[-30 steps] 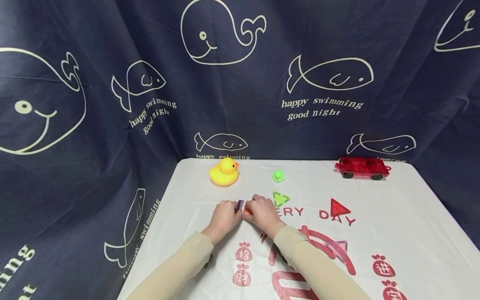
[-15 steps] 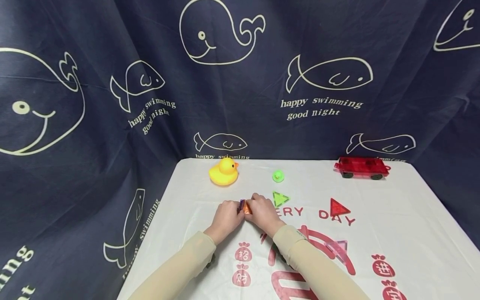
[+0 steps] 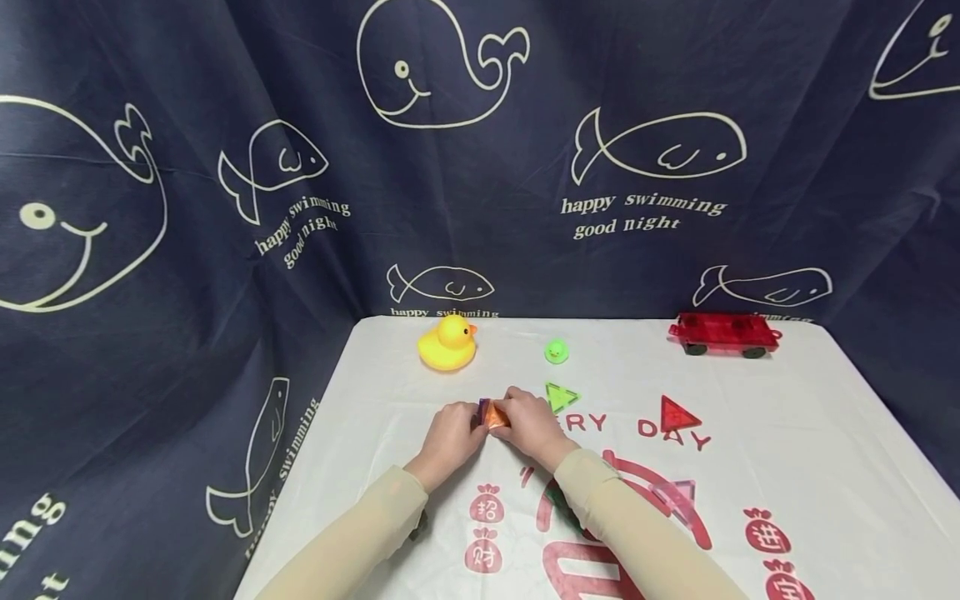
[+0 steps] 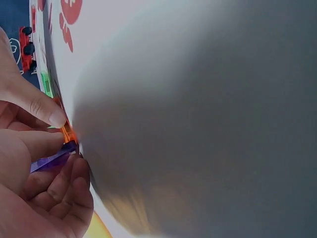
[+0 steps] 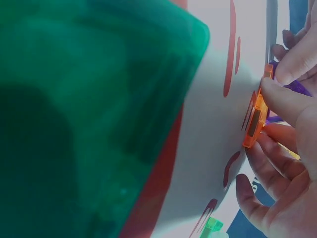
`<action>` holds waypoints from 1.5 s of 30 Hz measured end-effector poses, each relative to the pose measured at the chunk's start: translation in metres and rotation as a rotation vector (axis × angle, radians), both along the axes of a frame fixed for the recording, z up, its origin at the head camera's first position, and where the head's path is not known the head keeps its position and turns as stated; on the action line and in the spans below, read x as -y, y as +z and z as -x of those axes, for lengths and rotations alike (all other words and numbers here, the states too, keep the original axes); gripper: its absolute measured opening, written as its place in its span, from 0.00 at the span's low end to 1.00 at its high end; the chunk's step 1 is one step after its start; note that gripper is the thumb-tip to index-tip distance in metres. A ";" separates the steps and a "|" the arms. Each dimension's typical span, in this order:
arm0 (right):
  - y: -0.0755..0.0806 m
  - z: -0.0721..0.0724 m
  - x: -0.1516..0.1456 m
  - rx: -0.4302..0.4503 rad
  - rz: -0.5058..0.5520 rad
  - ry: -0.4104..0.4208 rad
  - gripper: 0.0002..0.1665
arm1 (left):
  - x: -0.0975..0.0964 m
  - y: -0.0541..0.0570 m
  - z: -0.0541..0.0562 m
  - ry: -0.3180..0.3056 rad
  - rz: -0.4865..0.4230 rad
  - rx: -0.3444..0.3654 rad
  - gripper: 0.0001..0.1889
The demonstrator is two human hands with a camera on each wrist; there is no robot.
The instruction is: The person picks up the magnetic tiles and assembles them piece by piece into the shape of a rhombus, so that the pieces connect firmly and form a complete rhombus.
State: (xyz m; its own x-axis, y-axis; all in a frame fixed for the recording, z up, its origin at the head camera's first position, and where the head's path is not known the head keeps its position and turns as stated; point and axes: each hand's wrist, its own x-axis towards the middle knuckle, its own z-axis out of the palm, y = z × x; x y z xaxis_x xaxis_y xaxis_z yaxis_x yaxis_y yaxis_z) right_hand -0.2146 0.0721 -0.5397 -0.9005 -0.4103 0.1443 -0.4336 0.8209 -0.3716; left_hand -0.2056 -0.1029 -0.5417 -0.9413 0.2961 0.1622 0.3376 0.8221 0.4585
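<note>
Above the middle of the table my left hand (image 3: 450, 433) pinches a purple translucent magnetic tile (image 4: 52, 161) between thumb and fingers. My right hand (image 3: 531, 423) grips an orange translucent magnetic tile (image 5: 256, 116) by its edges. The two tiles meet edge to edge between the hands, the orange one on the right and at an angle to the purple. Fingers cover much of both. Just beyond the right hand lies a light green triangular tile (image 3: 561, 397).
A yellow rubber duck (image 3: 447, 343), a small green duck (image 3: 557, 352) and a red wheeled car base (image 3: 724, 334) stand along the back. A red triangle tile (image 3: 678, 414) and a pale purple one (image 3: 678, 498) lie right. A green tile (image 5: 99, 99) is beneath the right forearm.
The purple and orange tiles, apart a second ago, have come together at their edges. More of the orange tile's face shows now. The right forearm has shifted slightly, uncovering some green.
</note>
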 end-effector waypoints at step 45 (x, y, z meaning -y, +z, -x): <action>0.009 0.009 -0.077 0.032 0.070 0.020 0.30 | 0.006 -0.003 0.002 -0.037 -0.083 0.093 0.15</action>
